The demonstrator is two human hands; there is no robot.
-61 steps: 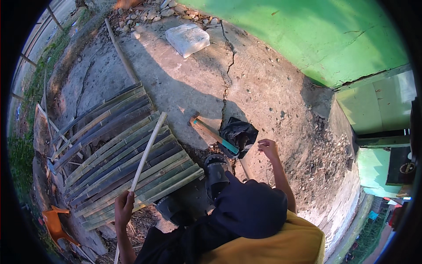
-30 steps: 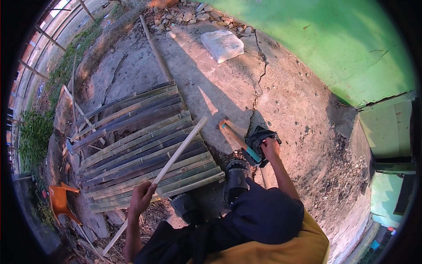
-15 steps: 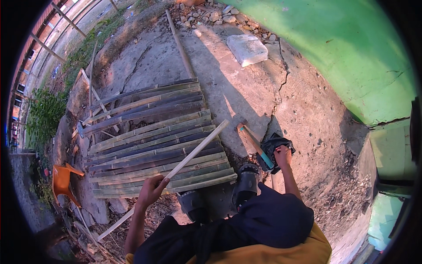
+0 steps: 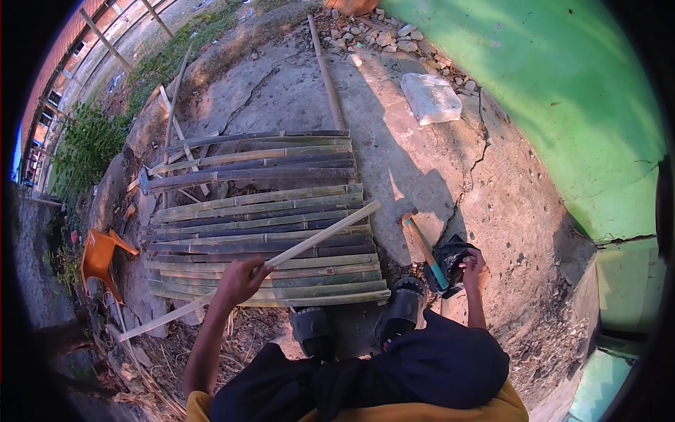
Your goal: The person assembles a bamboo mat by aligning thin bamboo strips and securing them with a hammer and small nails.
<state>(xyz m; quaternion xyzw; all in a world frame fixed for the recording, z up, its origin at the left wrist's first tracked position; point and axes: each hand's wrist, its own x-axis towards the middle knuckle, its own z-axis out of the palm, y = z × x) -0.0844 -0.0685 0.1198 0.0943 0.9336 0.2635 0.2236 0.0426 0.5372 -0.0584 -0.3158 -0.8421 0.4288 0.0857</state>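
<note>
My left hand (image 4: 241,283) is closed round a long pale bamboo strip (image 4: 327,233), which slants over a panel of bamboo slats (image 4: 274,247). The strip's upper end reaches past the panel's right edge. At the right, my right hand (image 4: 474,267) is at the edge of a crumpled black plastic bag (image 4: 455,252), its fingertips pinched together; anything between them is too small to make out. A hammer (image 4: 420,243) with a wooden handle and teal grip lies on the ground, its grip end against the bag. What is inside the bag is hidden.
My black-shod feet (image 4: 399,314) are beside the panel's near edge. A bamboo pole (image 4: 325,74) extends beyond it. A whitish block (image 4: 431,98) sits on cracked concrete near rubble (image 4: 380,34) and a green wall (image 4: 548,91). An orange plastic chair (image 4: 98,261) lies at the left.
My right hand has drawn back from the bag's middle to its right edge. The bamboo strip lies at a flatter slant in my left hand. The whole view has shifted a little.
</note>
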